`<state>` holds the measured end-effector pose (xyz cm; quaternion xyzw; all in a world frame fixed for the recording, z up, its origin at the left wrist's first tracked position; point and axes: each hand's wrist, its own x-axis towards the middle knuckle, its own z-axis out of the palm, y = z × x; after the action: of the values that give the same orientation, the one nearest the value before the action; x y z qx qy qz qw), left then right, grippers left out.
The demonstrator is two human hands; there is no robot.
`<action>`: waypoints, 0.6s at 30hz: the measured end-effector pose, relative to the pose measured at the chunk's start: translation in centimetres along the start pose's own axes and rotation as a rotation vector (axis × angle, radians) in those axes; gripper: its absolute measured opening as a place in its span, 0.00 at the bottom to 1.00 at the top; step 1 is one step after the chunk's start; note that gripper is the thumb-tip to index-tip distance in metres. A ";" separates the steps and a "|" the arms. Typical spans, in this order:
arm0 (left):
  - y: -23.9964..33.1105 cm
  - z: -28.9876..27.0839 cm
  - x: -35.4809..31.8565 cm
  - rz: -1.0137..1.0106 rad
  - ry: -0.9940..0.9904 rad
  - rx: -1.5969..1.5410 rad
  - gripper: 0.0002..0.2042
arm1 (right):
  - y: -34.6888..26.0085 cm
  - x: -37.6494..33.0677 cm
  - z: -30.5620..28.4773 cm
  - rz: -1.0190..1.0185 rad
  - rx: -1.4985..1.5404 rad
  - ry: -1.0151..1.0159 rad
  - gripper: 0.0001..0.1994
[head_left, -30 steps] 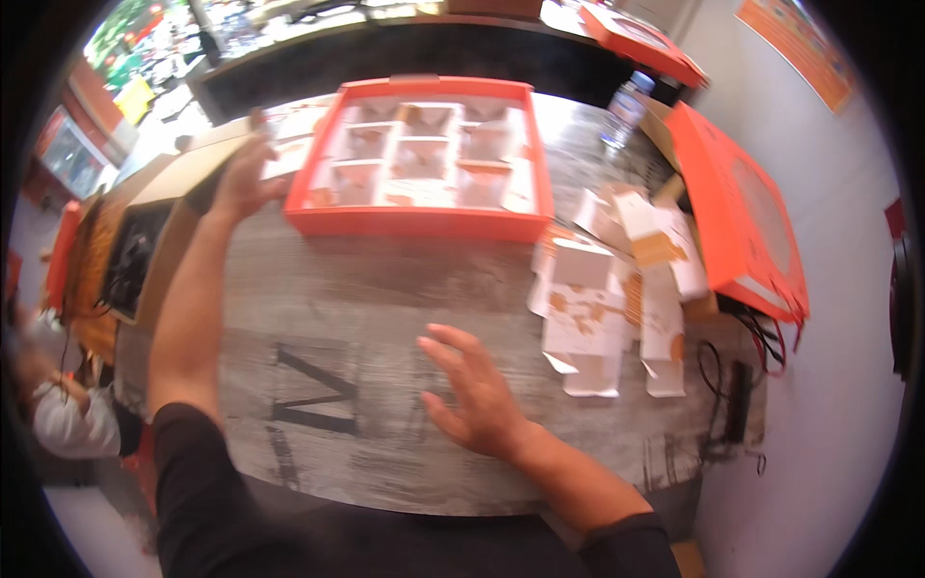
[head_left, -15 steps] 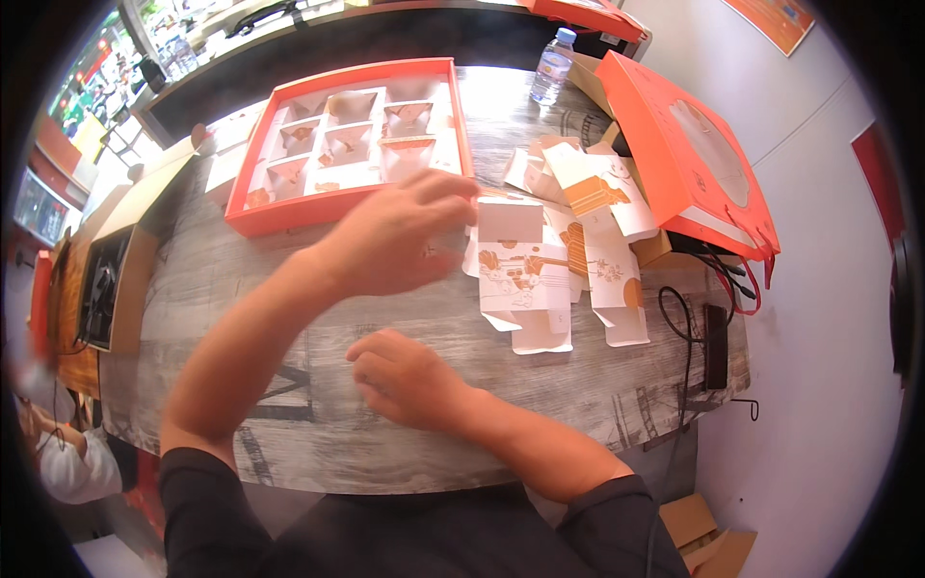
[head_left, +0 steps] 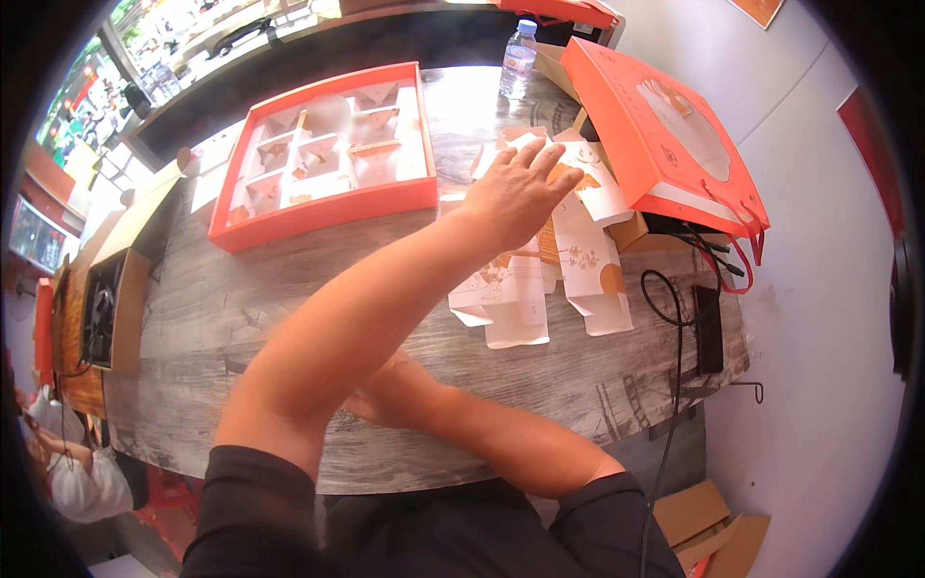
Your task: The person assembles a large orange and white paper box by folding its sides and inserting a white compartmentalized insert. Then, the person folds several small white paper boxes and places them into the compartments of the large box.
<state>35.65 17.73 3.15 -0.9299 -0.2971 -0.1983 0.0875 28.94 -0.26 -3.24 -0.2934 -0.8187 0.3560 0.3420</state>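
My left hand (head_left: 520, 191) is stretched across to the right, fingers spread, over a pile of small white folding cartons (head_left: 586, 246) with orange print. Nothing shows in its grasp; whether its fingertips touch the cartons I cannot tell. My right hand (head_left: 393, 393) rests low over the near part of the table, its fingers mostly hidden behind my left forearm. Left of the pile stands a shallow red-orange box (head_left: 323, 223), divided inside into several white compartments with printed inserts.
A red-orange gift box lid (head_left: 626, 125) with an oval window leans at the right. Behind the pile stands a water bottle (head_left: 517, 63). A black cable (head_left: 677, 332) hangs past a dark flat block (head_left: 708, 332). An open cardboard box (head_left: 123, 323) sits at the left.
My left hand has swung right, from beside the red-orange box to over the cartons, its fingers spreading. My left forearm now crosses in front of my right hand. The view has shifted slightly.
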 end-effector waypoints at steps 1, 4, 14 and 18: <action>0.2 0.8 0.7 -0.020 -0.017 0.038 0.31 | 0.2 0.1 0.3 -0.017 0.008 0.035 0.19; 0.3 2.7 1.5 0.016 0.009 0.060 0.30 | -0.2 0.1 -0.2 0.058 0.144 0.024 0.17; -1.4 -2.0 -1.9 0.118 0.224 -0.032 0.23 | -0.1 -0.1 -0.7 0.097 0.060 -0.039 0.19; -2.0 -8.7 -9.5 0.124 0.370 -0.207 0.28 | 0.4 0.3 -0.6 -0.040 -0.083 0.099 0.24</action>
<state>24.63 11.98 7.12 -0.8982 -0.1965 -0.3892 0.0566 29.31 0.43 -3.19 -0.3083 -0.8205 0.2998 0.3766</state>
